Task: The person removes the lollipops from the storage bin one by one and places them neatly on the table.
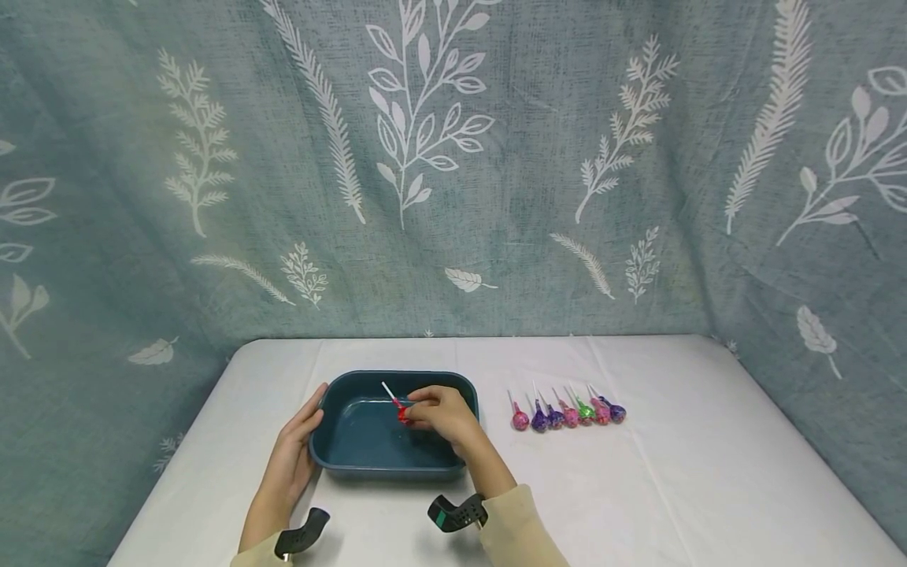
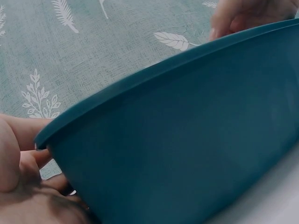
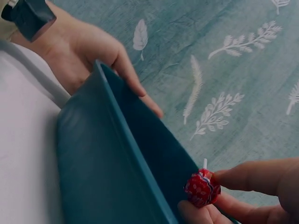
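Note:
A dark teal plastic bin sits on the white table, with my left hand against its left side. In the left wrist view, the fingers of that hand lie along the bin's end, at the rim. My right hand is over the bin's right half and pinches a red-wrapped lollipop by its round head between thumb and fingers. The lollipop's white stick points up and left. Inside, the bin's visible floor shows no other lollipop.
Right of the bin, several wrapped lollipops lie in a row, sticks toward the back: a pink one at the left end, a green one further along, a purple one at the right end. Behind the table hangs a leaf-patterned green curtain.

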Tool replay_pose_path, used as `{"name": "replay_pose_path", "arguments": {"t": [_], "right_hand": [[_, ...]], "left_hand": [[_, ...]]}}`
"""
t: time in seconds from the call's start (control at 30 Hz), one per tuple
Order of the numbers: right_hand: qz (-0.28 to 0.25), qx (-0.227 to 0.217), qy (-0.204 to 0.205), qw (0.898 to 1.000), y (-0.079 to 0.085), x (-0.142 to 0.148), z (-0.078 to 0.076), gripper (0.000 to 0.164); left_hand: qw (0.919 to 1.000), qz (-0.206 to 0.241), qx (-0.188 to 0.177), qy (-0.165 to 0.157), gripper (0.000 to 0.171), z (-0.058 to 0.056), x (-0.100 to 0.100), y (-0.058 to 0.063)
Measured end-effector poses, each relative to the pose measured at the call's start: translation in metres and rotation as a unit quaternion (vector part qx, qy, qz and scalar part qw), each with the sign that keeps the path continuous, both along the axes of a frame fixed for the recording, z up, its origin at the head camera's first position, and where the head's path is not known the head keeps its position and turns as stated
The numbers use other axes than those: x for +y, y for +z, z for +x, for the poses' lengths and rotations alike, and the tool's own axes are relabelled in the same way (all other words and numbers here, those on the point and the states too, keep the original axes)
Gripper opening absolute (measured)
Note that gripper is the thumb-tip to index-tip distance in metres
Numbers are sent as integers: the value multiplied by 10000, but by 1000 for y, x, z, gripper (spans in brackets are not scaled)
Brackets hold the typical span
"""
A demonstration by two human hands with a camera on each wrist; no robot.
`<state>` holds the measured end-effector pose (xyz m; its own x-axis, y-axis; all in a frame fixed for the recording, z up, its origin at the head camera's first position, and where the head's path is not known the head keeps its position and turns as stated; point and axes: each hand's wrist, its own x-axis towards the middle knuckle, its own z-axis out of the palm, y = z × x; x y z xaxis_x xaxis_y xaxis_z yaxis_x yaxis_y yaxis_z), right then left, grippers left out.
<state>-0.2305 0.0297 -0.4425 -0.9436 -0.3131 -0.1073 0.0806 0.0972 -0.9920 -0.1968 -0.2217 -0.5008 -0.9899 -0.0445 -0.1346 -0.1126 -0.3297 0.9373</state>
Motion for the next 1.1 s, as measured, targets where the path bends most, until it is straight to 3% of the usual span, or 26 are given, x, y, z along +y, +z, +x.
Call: {"name": "replay_pose_path", "arguments": {"t": [0.13, 0.47, 0.8, 1.1], "right_hand": [[-195, -10, 106, 9998, 2, 8, 3, 27], [-605, 46, 29, 9982, 5, 31, 17, 40], [-1152, -35, 16, 9933, 9, 60, 14, 39], [-1060, -153, -302, 9938, 12, 71, 11, 38]], "left_hand": [[10000, 24, 5, 6, 51, 0, 0, 0], [10000, 4, 29, -7, 51, 1, -1, 0], [10000, -3, 14, 23, 50, 0, 1, 1], [10000, 27, 38, 13, 50, -1, 0, 2]]}}
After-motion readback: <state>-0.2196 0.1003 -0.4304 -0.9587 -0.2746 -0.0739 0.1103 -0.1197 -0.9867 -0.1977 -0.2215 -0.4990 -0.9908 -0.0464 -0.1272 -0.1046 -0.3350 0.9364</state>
